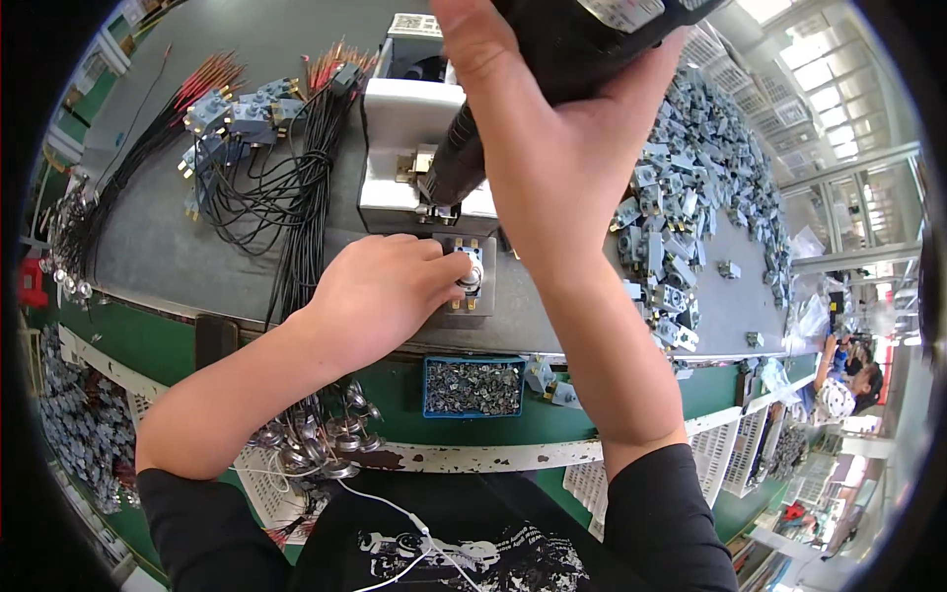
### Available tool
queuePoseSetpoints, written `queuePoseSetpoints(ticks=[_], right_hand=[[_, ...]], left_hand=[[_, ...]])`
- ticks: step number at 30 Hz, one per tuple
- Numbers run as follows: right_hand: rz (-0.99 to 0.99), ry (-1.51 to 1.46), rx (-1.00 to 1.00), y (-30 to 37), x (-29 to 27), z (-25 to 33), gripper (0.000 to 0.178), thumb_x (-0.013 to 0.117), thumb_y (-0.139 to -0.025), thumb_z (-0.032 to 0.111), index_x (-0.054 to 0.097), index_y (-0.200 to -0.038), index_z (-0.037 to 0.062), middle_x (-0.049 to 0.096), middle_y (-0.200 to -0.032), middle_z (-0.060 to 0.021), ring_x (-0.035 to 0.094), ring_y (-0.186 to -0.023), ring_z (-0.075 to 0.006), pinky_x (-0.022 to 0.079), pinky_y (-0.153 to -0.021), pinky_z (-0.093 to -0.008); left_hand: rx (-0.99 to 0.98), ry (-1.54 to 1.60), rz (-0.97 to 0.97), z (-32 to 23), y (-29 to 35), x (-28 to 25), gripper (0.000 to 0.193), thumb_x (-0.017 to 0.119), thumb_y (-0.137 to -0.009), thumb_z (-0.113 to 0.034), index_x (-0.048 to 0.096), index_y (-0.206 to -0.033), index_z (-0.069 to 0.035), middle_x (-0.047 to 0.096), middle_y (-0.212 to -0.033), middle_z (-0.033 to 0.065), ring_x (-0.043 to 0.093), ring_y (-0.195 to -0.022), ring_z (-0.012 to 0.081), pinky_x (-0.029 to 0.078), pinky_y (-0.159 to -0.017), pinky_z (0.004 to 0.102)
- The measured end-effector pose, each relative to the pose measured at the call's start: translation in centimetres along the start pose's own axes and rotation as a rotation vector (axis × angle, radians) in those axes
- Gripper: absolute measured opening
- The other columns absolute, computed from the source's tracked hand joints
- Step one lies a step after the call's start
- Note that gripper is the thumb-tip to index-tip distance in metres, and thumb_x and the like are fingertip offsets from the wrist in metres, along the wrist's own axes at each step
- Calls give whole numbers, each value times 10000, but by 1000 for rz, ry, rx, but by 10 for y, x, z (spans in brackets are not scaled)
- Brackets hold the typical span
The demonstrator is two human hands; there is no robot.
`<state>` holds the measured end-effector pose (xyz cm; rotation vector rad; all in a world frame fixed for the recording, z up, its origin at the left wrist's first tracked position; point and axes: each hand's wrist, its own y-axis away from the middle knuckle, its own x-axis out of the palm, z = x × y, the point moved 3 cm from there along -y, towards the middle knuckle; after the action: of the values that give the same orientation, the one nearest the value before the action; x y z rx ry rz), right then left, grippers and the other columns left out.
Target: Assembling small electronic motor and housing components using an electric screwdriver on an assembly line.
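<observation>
My right hand is wrapped around a black electric screwdriver. The tool slants down to the left, its tip at the front of a white screw feeder. Below it, my left hand is closed, thumb and fingertips on a round silver metal part with brass terminals around it. That part sits in a small square metal fixture on the grey worktop. The left fingers partly cover it, and their undersides are hidden.
Bundled black wires with grey-blue switch housings lie left. A large heap of similar housings covers the right side. A blue tray of small metal pieces stands at the near edge. Metal parts on wires hang below. A person sits far right.
</observation>
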<state>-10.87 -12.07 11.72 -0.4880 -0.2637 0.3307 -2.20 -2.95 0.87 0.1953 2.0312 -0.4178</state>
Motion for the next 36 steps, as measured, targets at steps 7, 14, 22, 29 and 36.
queuePoseSetpoints(ticks=[7, 14, 22, 29, 36], right_hand=[[38, -222, -22, 0, 20, -2, 847, 705, -890, -135, 170, -1511, 77, 670, -1032, -151, 688, -859, -175, 574, -656, -299], [179, 75, -266, 5, -46, -7, 385, 803, -906, 52, 631, -1236, -46, 733, -923, -98, 691, -682, -168, 569, -615, -270], [55, -23, -269, 19, -44, 7, 218, 805, -899, 15, 641, -1031, -42, 726, -901, -97, 672, -604, -148, 546, -534, -272], [83, 18, -258, 22, -46, -2, 331, 800, -895, -6, 547, -1107, -18, 728, -915, -99, 679, -617, -143, 550, -541, -268], [67, 2, -225, 22, -42, -7, 401, 786, -900, -18, 473, -1149, 9, 725, -918, -101, 685, -634, -138, 558, -547, -265]], left_hand=[[14, -35, 41, -2, 0, -1, 173, 682, -929, -276, 616, -988, -127, 632, -786, 49, 678, -827, 282, 547, -732, 430], [33, 48, -40, 4, 8, 12, 217, 712, -916, -296, 670, -1064, -142, 646, -776, 54, 679, -787, 282, 547, -698, 426], [29, 83, -71, 3, 3, 6, 201, 724, -915, -240, 672, -1082, -140, 640, -777, 65, 669, -775, 296, 546, -675, 447], [29, 58, -52, 3, 4, 6, 205, 719, -920, -228, 663, -1096, -138, 636, -782, 69, 669, -783, 299, 543, -669, 452], [30, 56, -64, 4, 5, 6, 200, 709, -931, -236, 663, -1098, -138, 636, -783, 68, 670, -786, 295, 542, -668, 449]])
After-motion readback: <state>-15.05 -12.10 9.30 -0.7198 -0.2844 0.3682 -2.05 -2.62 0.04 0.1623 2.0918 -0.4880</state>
